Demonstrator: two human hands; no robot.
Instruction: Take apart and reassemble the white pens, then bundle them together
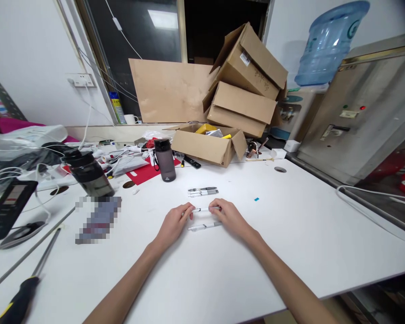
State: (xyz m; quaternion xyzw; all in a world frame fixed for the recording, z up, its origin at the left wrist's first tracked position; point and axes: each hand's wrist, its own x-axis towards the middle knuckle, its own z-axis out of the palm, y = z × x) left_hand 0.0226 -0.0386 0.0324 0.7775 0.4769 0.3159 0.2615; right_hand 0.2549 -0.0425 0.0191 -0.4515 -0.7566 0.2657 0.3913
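Note:
My left hand and my right hand pinch the two ends of a white pen, which lies level just over the white table. Both hands are closed on it, and the fingers cover its tips. Right below it on the table rests another pen, clear and white, its right end close under my right hand. Farther back, a few more pens lie side by side, roughly parallel to the held one.
A dark water bottle stands behind the pens, another bottle to the left. A screwdriver lies at the left front. An open cardboard box sits at the back. Cables and clutter fill the left rear.

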